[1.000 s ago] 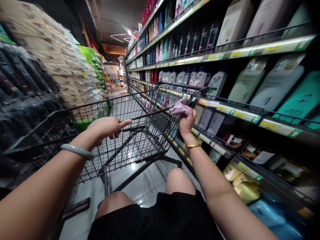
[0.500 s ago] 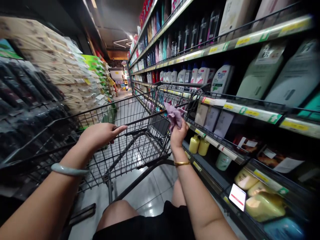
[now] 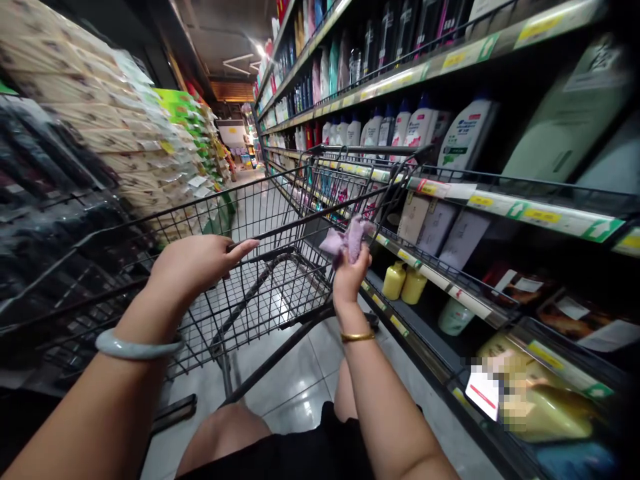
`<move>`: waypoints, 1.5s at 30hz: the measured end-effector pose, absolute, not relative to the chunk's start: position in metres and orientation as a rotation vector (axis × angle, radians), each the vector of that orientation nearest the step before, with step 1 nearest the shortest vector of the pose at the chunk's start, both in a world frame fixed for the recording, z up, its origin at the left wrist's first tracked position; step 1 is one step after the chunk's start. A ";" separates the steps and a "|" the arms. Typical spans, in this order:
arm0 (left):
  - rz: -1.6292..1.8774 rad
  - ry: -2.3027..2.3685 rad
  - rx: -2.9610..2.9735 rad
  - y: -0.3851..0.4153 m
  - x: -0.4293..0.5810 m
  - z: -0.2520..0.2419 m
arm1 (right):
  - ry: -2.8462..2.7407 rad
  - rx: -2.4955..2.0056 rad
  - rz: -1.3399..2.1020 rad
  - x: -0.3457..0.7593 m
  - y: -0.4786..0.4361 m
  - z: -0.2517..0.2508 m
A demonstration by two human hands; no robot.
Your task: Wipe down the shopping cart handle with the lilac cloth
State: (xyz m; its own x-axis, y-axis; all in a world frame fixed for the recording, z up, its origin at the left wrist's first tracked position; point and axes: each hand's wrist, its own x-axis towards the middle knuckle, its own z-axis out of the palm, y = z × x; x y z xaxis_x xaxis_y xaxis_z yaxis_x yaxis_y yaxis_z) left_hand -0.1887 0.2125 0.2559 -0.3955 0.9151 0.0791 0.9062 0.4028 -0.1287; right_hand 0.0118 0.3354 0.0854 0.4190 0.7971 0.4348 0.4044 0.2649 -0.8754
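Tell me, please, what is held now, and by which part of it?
The left grip holds the shopping cart by the top rail of its near side; the right grip holds a purple cloth by its bunched lower part.

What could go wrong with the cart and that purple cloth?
The purple cloth could snag on the wires, since the right hand holds it close to the cart.
The cart might bump the shelf and knock bottles, because it stands so near.
It might shift if the left hand pushes its rail.
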 end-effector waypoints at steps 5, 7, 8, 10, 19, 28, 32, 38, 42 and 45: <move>0.102 -2.456 -1.609 0.215 -0.191 0.253 | -1.651 -1.123 0.371 -0.023 0.297 0.072; 0.115 -2.440 -1.596 0.215 -0.192 0.253 | -1.743 -1.046 0.361 -0.022 0.294 0.070; 0.117 -2.439 -1.594 0.214 -0.192 0.253 | -1.723 -1.064 0.359 -0.017 0.298 0.070; 0.111 -2.439 -1.599 0.214 -0.192 0.253 | -1.572 -1.203 0.355 -0.005 0.311 0.072; 0.096 -2.354 -1.577 0.215 -0.188 0.250 | -1.979 -0.752 0.470 -0.049 0.254 0.058; 0.014 -2.374 -1.581 0.217 -0.188 0.248 | -1.186 -1.079 0.545 -0.020 0.311 0.051; -0.033 -2.357 -1.576 0.221 -0.194 0.244 | -1.681 -0.842 0.450 -0.044 0.271 0.043; -0.030 -2.369 -1.573 0.223 -0.202 0.246 | -1.745 -0.874 0.387 -0.024 0.293 0.051; -0.034 -2.375 -1.596 0.223 -0.202 0.248 | -1.569 -1.076 0.382 -0.015 0.312 0.046; -0.020 -2.381 -1.574 0.223 -0.203 0.248 | -1.946 -0.996 0.392 -0.036 0.284 0.020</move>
State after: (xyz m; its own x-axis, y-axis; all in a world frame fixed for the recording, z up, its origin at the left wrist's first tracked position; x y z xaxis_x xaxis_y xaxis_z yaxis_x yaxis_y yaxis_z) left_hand -0.2031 0.2233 0.2482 -0.3631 0.8992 0.2442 0.9031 0.4041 -0.1453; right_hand -0.0363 0.2839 0.0202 -0.2822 0.7714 0.5704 0.4902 0.6270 -0.6054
